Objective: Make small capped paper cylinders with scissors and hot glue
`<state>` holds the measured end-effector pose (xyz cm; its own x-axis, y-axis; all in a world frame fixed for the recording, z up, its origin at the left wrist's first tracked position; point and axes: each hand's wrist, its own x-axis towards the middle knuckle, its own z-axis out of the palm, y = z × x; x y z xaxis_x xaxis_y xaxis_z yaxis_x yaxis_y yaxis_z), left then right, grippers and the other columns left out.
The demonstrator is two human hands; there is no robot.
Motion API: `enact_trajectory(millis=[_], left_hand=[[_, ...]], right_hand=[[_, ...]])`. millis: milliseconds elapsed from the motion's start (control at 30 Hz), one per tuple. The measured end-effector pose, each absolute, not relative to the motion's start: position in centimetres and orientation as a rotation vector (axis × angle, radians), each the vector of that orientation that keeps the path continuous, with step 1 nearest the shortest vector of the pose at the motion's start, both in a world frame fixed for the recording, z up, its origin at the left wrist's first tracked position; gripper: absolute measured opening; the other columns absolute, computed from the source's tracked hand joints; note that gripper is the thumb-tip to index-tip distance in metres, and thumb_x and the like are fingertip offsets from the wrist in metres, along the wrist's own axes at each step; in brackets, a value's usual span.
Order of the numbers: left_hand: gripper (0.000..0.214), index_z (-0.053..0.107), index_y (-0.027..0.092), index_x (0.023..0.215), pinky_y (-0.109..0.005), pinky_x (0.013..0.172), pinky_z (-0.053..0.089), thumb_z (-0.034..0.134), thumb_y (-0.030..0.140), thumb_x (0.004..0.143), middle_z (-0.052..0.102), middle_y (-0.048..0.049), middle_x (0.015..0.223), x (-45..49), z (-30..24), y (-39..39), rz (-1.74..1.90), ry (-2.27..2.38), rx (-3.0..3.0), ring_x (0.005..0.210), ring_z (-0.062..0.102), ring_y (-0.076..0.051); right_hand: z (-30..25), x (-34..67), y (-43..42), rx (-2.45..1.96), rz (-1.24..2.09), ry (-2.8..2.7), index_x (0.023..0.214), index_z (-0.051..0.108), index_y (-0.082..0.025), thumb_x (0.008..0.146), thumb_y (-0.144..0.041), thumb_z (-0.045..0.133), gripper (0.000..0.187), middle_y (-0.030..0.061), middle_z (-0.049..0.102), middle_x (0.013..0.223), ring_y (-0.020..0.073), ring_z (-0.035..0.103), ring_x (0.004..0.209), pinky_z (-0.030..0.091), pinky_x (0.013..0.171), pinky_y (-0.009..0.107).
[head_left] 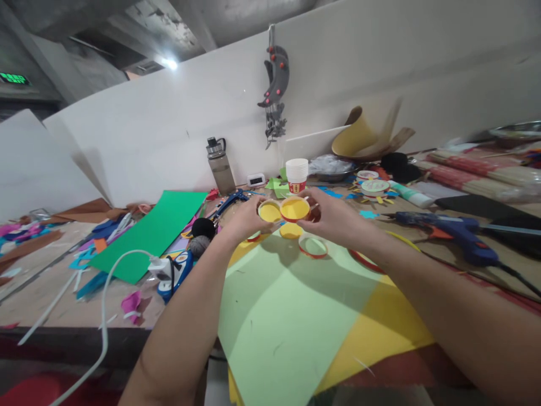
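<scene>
My left hand grips a small round piece with a yellow face and a pale rim. In my right hand is a similar round piece, yellow-faced with a red and white rim. The two are held side by side above the sheets, their edges meeting or nearly so. Just below them lies a yellow disc. A shallow ring with a red and white wall rests on the light green sheet, which lies over a yellow sheet.
Stacked paper cups and a water bottle stand at the back. A blue glue gun lies right, near a decorated round piece. Left are a dark green sheet, a power strip and a white cable.
</scene>
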<state>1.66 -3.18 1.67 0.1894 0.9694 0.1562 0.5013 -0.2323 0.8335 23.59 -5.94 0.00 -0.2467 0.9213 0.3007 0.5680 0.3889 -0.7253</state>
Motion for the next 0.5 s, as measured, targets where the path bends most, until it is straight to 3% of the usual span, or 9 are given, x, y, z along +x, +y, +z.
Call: enact_trajectory(millis=[233, 400, 500], left_hand=[[0.053, 0.062, 0.019, 0.115, -0.033, 0.082, 0.049, 0.078, 0.031, 0.065, 0.069, -0.0092, 0.113, 1.6, 1.4, -3.0, 0.651, 1.331, 2.244, 0.096, 0.065, -0.025], [0.066, 0.06, 0.021, 0.125, -0.037, 0.09, 0.048, 0.08, 0.037, 0.064, 0.068, -0.0078, 0.118, 1.3, 1.5, -3.0, 0.279, 1.293, 2.382, 0.104, 0.063, -0.026], [0.084, 0.055, 0.024, 0.134, -0.041, 0.101, 0.042, 0.084, 0.043, 0.058, 0.061, -0.0091, 0.132, 1.5, 1.6, -3.3, 0.206, 1.242, 2.504, 0.122, 0.055, -0.031]], right_hand=[[-0.2, 23.8, -5.3, -1.313, 0.616, -1.777, 0.11, 0.053, -0.02, 0.07, -0.027, 0.072, 0.045, 0.0091, 0.069, 0.103, 0.0221, 0.067, 0.085, 0.053, 0.071, 0.033], [-0.8, 24.3, -4.4, -1.28, 0.614, -1.656, 0.108, 0.049, -0.022, 0.068, -0.035, 0.076, 0.05, 0.0095, 0.066, 0.112, 0.0244, 0.067, 0.094, 0.056, 0.074, 0.036], [-0.6, 24.2, -4.3, -1.18, 0.719, -1.629, 0.109, 0.048, -0.024, 0.069, -0.031, 0.074, 0.048, 0.0083, 0.066, 0.113, 0.0225, 0.067, 0.094, 0.056, 0.072, 0.034]])
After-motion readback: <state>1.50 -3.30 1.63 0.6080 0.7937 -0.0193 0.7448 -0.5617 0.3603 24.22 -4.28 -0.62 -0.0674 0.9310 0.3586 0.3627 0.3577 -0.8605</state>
